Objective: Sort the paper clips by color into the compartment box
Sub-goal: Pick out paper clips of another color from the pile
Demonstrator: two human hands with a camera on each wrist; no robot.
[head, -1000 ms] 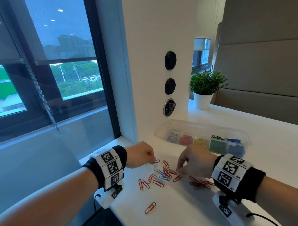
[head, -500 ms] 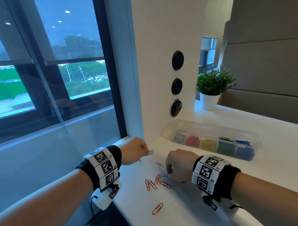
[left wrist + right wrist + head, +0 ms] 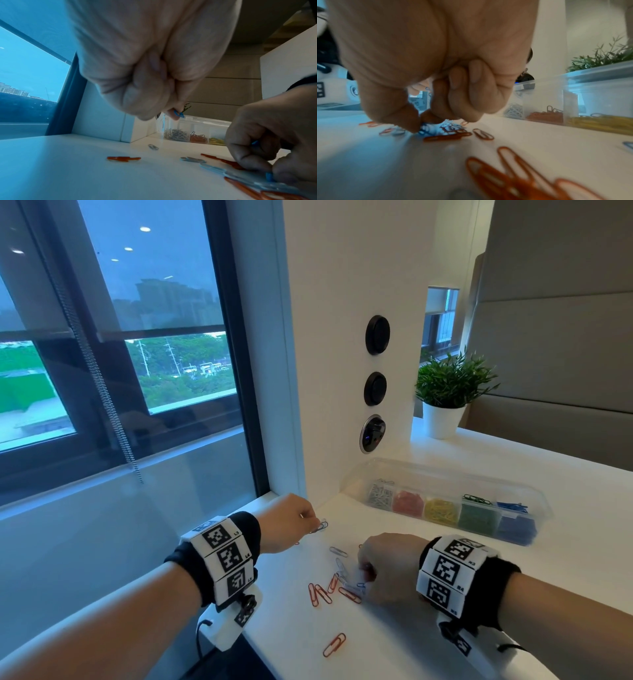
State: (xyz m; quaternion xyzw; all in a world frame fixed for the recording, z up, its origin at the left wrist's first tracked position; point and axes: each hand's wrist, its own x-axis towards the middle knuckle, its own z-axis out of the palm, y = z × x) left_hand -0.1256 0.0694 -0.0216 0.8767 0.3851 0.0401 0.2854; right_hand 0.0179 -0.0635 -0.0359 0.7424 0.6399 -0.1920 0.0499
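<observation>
My left hand (image 3: 289, 523) pinched a blue paper clip (image 3: 320, 526); my right hand (image 3: 388, 568), seemingly pinching another, sat nearer the compartment box (image 3: 534, 501), ahead-right.

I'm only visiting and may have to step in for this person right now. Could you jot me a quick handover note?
Left hand: pinches a blue paper clip, lifted off the table.
Right hand: fingers down on the loose pile, pinching a blue clip there.
Compartment box: open; silver, red, yellow, green and blue sections already hold clips.
Left: red, silver and blue clips loose on the table, one red clip nearest you.
</observation>
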